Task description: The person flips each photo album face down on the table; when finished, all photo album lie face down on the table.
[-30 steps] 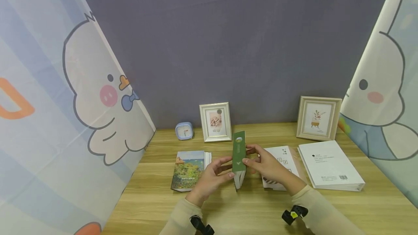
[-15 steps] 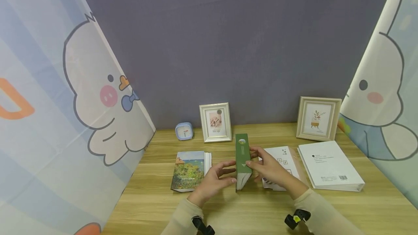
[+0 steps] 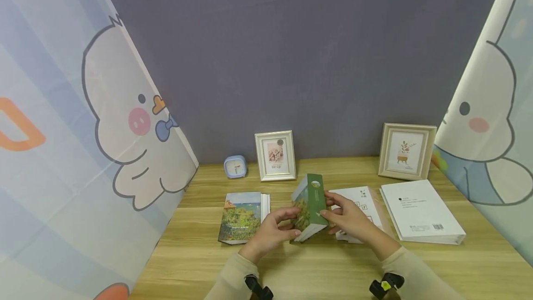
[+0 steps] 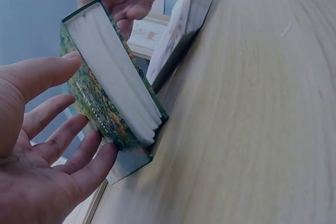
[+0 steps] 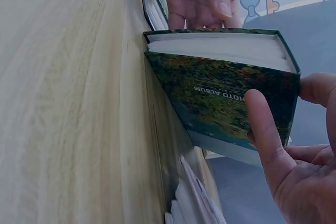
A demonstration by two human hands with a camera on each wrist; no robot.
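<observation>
A thick photo album [image 3: 314, 200] with a green spine and a landscape cover stands tilted over the table, leaning to the left. Its white page edges [image 4: 113, 66] show in the left wrist view. My right hand [image 3: 347, 219] pinches it near the spine, the thumb on the spine and a finger against the cover [image 5: 210, 93]. On the other side, my left hand [image 3: 272, 230] has its fingers stretched out, touching the left cover. A second photo album [image 3: 240, 219] with a similar landscape picture lies flat to the left of my left hand.
Behind my right hand lies a white booklet [image 3: 354, 193] with small drawings. Further right is a thick white binder [image 3: 420, 209]. A blue clock [image 3: 235, 167], a silver frame [image 3: 257, 159] and a beige frame [image 3: 429, 152] stand along the back of the wooden table [image 3: 200, 263].
The album, earlier nearly upright with its spine facing me, has shifted slightly right and tipped to the left, so its picture cover now shows. My right hand has moved right with it.
</observation>
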